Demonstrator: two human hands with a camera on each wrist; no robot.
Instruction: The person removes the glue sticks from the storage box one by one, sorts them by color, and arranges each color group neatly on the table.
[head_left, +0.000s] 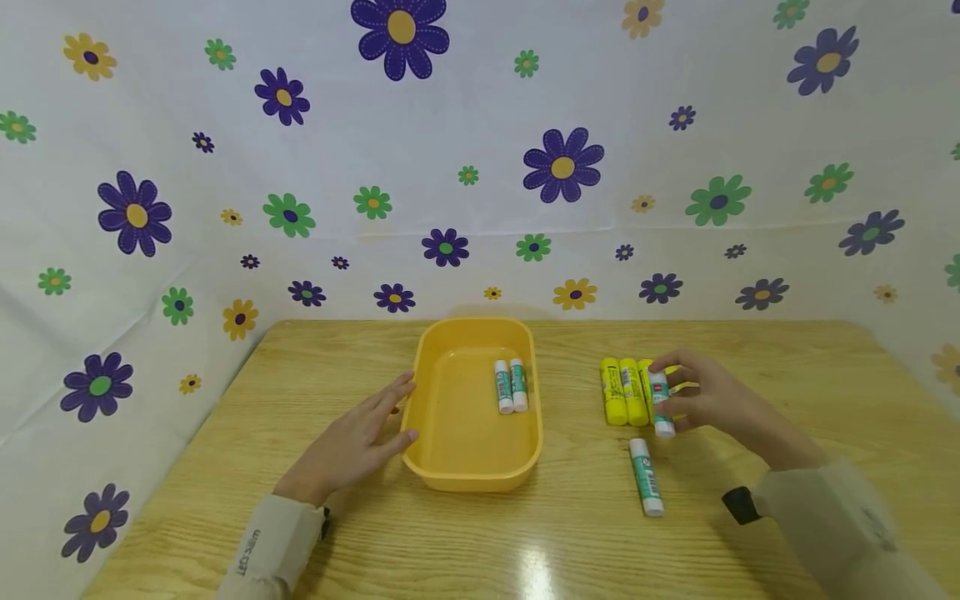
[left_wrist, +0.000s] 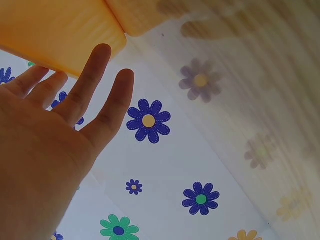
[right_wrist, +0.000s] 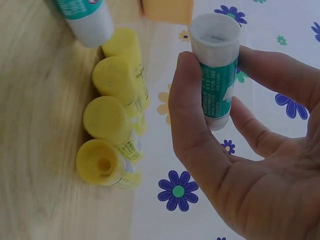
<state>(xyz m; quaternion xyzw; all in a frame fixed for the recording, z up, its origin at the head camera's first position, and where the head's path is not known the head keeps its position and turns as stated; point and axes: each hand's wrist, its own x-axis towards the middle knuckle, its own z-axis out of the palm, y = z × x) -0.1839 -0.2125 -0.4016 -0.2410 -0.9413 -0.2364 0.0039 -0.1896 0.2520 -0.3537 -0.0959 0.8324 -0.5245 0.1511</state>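
Note:
My right hand (head_left: 712, 398) pinches a white-and-green glue stick (head_left: 661, 406) between thumb and fingers, just over the right end of a row of yellow glue sticks (head_left: 614, 392). The right wrist view shows the held glue stick (right_wrist: 218, 85) raised off the table. Another white-and-green glue stick (head_left: 646, 478) lies on the table in front of the row. Two more of that kind (head_left: 503, 387) lie side by side inside the yellow tray (head_left: 472, 482), along its right wall. My left hand (head_left: 347, 448) rests at the tray's left rim, fingers spread and fairly straight.
The wooden table (head_left: 570, 542) ends at a white cloth (head_left: 480, 117) printed with flowers, which stands behind it and along the sides. In the right wrist view several yellow glue sticks (right_wrist: 106, 118) stand out in a line with their ends facing the camera.

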